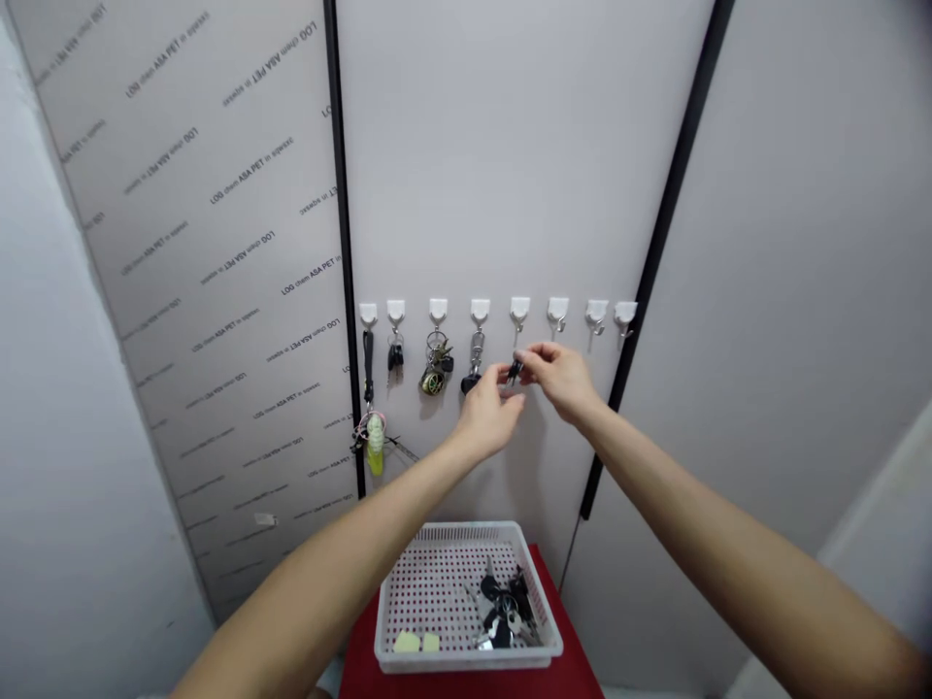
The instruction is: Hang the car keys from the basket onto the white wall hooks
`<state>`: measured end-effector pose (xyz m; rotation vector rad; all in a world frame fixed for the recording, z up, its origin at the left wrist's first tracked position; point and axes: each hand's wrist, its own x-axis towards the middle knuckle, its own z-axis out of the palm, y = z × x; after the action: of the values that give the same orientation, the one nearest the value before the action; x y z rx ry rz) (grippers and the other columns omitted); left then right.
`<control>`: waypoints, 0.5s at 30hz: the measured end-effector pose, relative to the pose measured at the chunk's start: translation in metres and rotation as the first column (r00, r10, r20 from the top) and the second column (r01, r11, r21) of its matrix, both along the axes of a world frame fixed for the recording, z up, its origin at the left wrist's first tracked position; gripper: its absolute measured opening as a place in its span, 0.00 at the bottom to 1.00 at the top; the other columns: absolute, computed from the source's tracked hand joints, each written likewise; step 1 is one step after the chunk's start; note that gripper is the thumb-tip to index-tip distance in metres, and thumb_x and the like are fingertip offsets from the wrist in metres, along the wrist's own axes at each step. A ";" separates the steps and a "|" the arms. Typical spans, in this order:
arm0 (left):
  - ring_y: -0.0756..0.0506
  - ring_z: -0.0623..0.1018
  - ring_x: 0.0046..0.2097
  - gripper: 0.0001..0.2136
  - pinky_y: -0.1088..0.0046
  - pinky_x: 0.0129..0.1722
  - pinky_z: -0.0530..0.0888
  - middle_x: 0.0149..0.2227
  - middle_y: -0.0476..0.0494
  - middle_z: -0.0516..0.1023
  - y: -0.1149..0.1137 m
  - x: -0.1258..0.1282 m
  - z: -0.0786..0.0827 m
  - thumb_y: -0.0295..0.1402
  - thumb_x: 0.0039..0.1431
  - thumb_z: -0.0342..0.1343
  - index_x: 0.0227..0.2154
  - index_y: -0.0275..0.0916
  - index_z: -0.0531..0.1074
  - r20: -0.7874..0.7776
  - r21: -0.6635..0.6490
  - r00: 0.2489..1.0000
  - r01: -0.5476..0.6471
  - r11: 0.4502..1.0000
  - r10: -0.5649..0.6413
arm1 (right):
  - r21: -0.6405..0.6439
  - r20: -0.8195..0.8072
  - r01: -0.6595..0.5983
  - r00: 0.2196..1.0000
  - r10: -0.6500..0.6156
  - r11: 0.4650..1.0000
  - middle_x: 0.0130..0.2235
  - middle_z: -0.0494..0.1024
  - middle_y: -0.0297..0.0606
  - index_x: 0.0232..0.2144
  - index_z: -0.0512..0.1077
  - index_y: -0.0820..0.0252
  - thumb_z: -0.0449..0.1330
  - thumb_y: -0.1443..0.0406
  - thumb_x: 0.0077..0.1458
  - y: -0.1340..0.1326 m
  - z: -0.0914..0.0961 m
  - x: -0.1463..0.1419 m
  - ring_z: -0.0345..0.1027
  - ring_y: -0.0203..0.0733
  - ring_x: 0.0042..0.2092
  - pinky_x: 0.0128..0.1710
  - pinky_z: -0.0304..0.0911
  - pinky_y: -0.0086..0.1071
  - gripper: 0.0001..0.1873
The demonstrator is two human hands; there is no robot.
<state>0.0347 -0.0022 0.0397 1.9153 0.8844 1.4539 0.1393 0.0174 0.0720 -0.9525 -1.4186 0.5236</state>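
A small bunch of dark keys is pinched between the thumb and fingers of my right hand, just below the fifth white hook from the left. Close against its left side is my left hand, thumb and index finger apart, fingertips at the keys; whether they touch is hard to tell. Behind my left hand, a key with a black head hangs by a metal clasp from the fourth hook and is partly covered.
Further left hang a brass-coloured key bunch, black keys and a strap with a yellow-green charm. Bare hooks continue rightward. Below, a white basket with keys and pale yellow pieces stands on a red surface.
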 end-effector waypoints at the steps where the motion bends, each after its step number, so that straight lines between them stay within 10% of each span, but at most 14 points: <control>1: 0.50 0.68 0.35 0.17 0.71 0.38 0.63 0.41 0.42 0.65 0.002 0.003 0.008 0.27 0.42 0.47 0.40 0.36 0.57 -0.044 0.008 0.998 -0.037 0.999 0.037 | 0.017 -0.027 0.027 0.999 -0.026 0.999 0.14 0.62 0.29 0.16 0.62 0.64 0.55 0.62 0.35 0.004 0.009 0.001 0.56 0.28 0.17 0.18 0.56 0.25 0.09; 8: 0.48 0.67 0.39 0.16 0.71 0.40 0.62 0.40 0.42 0.66 0.015 0.008 0.035 0.30 0.43 0.47 0.39 0.36 0.59 -0.287 0.039 0.934 -0.210 0.977 0.212 | -0.009 -0.009 0.239 0.971 -0.239 0.971 0.14 0.64 0.30 0.17 0.63 0.64 0.53 0.66 0.37 0.023 0.035 0.000 0.59 0.30 0.17 0.15 0.58 0.25 0.05; 15: 0.48 0.67 0.38 0.18 0.71 0.39 0.62 0.39 0.40 0.65 0.006 -0.001 0.010 0.29 0.43 0.46 0.40 0.34 0.58 -0.324 0.064 0.923 -0.198 0.978 0.208 | 0.012 0.188 0.287 0.940 -0.284 0.958 0.20 0.68 0.35 0.24 0.66 0.65 0.50 0.66 0.39 0.022 0.015 0.007 0.61 0.31 0.19 0.19 0.59 0.27 0.09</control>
<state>0.0340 0.0036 0.0500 2.1828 1.2524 1.2819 0.1462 0.0391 0.0867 -1.2233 -1.4125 0.2313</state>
